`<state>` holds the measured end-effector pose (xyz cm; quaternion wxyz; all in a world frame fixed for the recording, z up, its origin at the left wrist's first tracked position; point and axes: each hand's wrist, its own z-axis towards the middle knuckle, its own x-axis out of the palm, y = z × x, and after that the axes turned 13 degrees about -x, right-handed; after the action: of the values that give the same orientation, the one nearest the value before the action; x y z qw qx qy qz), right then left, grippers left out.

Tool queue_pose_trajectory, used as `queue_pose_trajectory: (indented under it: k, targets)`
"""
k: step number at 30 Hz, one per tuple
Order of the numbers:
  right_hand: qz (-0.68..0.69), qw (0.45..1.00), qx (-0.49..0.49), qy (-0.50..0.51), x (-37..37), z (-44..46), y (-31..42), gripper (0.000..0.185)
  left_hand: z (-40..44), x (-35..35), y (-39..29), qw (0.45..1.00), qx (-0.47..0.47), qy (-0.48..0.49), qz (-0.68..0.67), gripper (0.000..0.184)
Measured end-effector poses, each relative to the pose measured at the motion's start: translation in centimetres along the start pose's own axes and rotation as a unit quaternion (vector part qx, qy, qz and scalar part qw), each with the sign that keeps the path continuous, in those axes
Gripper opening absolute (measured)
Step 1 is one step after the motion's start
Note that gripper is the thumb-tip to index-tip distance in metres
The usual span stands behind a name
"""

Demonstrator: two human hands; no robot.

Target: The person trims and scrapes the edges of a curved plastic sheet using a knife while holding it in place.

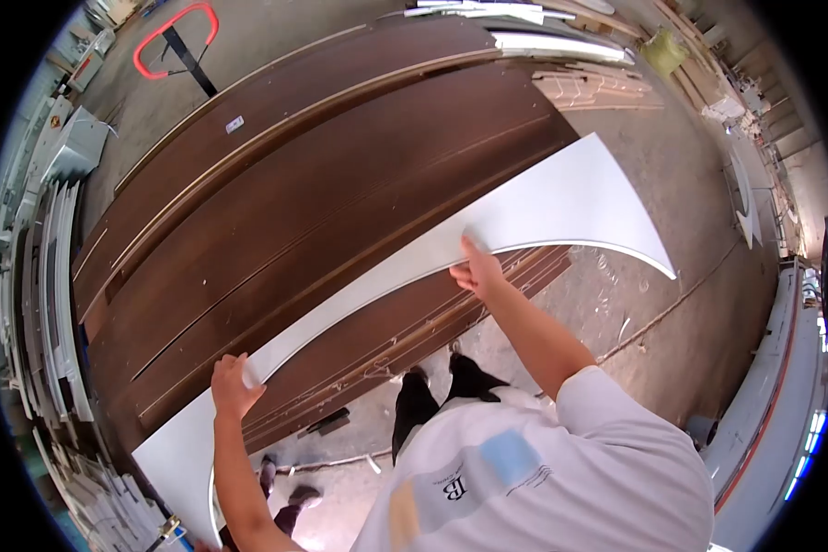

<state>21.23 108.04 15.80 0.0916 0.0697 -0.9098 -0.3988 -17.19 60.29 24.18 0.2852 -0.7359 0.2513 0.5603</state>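
Note:
A long white panel with a curved cut-out edge lies slantwise across the view, over dark brown boards. My right hand grips its curved edge right of the middle, thumb on the top face and fingers curled below. Nearer its lower left part, my left hand is wrapped round the narrow strip of the same panel. The panel widens at both ends, and its upper right end reaches past the boards. Under it, the stack of brown boards shows on both sides.
A red-handled pallet jack stands behind the stack. White strips lean at the left. Thin wooden pieces lie at the upper right. Another person's shoes show at the bottom left. A long white panel stack is at the right.

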Motion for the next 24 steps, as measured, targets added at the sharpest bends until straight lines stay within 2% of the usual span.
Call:
queue_pose_trajectory:
  k: [1,3,5,8,9,11,12,13,14,15,16,17,19,22,24]
  targets:
    - [-0.039,0.995,0.004,0.088,-3.2,3.0,-1.6,0.048,0.0,0.3,-0.1,1.000,-0.011,0.005,0.006,0.081]
    - [-0.165,0.974,-0.025,0.152,-4.0,3.7,0.8,0.048,0.5,0.9,-0.2,0.999,-0.035,0.011,0.018,0.082]
    - [-0.326,0.937,-0.067,0.102,-2.0,-1.2,4.0,0.046,0.6,1.7,0.1,1.000,-0.029,-0.011,0.001,0.084]
    - [-0.320,0.931,-0.043,0.169,-4.1,1.1,4.0,0.046,-1.0,5.7,2.5,0.998,-0.048,-0.043,-0.019,0.089]
    - [-0.337,0.919,-0.028,0.205,-4.5,1.5,4.2,0.046,-1.0,6.8,2.3,0.992,0.001,-0.125,-0.025,0.081]
    - [-0.412,0.891,-0.013,0.191,-5.1,2.8,3.8,0.046,-4.8,5.0,-2.5,0.976,-0.105,-0.177,-0.079,0.066]
    - [-0.383,0.896,-0.025,0.223,-6.8,4.5,3.6,0.047,-6.0,4.3,-5.2,0.954,-0.192,-0.195,-0.122,0.055]
    - [-0.402,0.883,-0.103,0.220,-7.1,3.2,3.7,0.047,-7.7,3.6,-7.7,0.901,-0.287,-0.199,-0.257,0.036]
    - [-0.496,0.830,-0.173,0.188,-6.5,2.4,3.9,0.047,-9.4,5.5,-9.0,0.827,-0.337,-0.284,-0.350,0.024]
    - [-0.539,0.795,-0.200,0.193,-6.5,2.1,4.4,0.047,-11.4,6.5,-10.7,0.726,-0.371,-0.310,-0.490,0.024]
    - [-0.577,0.759,-0.234,0.192,-6.5,1.9,4.9,0.047,-13.7,7.7,-12.0,0.658,-0.426,-0.300,-0.544,0.033]
    - [-0.582,0.746,-0.255,0.199,-6.0,1.3,5.3,0.047,-15.1,9.5,-13.5,0.573,-0.462,-0.323,-0.595,0.032]
    - [-0.590,0.722,-0.299,0.203,-5.5,0.9,6.1,0.047,-17.8,17.1,-14.4,0.460,-0.503,-0.270,-0.680,0.028]
    - [-0.593,0.696,-0.345,0.212,-4.6,1.6,6.9,0.044,-19.5,22.3,-18.0,0.453,-0.594,-0.195,-0.635,0.026]
    - [-0.575,0.700,-0.355,0.233,-4.0,2.5,7.2,0.048,-19.7,26.8,-18.0,0.364,-0.634,-0.225,-0.644,0.030]
